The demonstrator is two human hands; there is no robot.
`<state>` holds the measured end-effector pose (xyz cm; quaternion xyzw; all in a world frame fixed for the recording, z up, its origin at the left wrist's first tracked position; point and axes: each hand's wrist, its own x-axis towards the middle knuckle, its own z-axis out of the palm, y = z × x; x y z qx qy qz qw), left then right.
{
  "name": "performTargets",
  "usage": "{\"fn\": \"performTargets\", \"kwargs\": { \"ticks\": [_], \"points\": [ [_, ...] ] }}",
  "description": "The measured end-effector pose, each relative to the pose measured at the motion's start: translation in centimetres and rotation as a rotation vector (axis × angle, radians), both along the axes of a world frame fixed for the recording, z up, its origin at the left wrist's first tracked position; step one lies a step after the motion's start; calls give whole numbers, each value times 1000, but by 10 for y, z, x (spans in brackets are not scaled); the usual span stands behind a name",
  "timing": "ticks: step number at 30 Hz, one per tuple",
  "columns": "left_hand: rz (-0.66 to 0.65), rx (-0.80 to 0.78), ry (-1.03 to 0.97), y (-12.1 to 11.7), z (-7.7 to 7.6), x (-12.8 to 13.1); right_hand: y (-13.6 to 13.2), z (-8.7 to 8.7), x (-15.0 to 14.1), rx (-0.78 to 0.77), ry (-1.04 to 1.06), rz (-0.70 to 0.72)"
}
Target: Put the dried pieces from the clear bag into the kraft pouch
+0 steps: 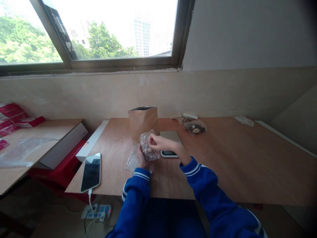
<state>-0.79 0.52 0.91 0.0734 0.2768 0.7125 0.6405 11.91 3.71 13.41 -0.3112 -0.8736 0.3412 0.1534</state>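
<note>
A clear plastic bag (146, 140) is up in front of me, over the wooden table (218, 165). My left hand (142, 158) is closed around its lower left side. At its upper right, the fingers of my right hand (158, 142) are bent together against the plastic; whether they pinch the bag or something inside it is too small to tell. Another clear plastic bag (131, 160) lies beneath my left hand. Just behind stands a brown paper pouch (142, 122), upright with its top open. Partly under my right forearm is a flat kitchen scale (169, 135).
Small clear bags with dark contents (195, 127) lie at the back right, near a crumpled white piece (244, 120). A phone (91, 173) with a charging cable rests at the left edge. A power strip (99, 211) sits below. Another table (49, 135) stands left.
</note>
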Motion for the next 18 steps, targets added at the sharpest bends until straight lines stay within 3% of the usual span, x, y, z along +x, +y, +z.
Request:
{"fn": "performTargets", "kwargs": {
  "ticks": [11,15,18],
  "points": [
    [71,-8,-47,-3,5,-3,-7,-15,5,14,287,-55],
    [41,-5,-56,-3,8,-2,-9,-25,3,-109,171,13],
    [54,-20,-52,-4,9,-2,-13,-27,0,-112,83,22]
  ]
}}
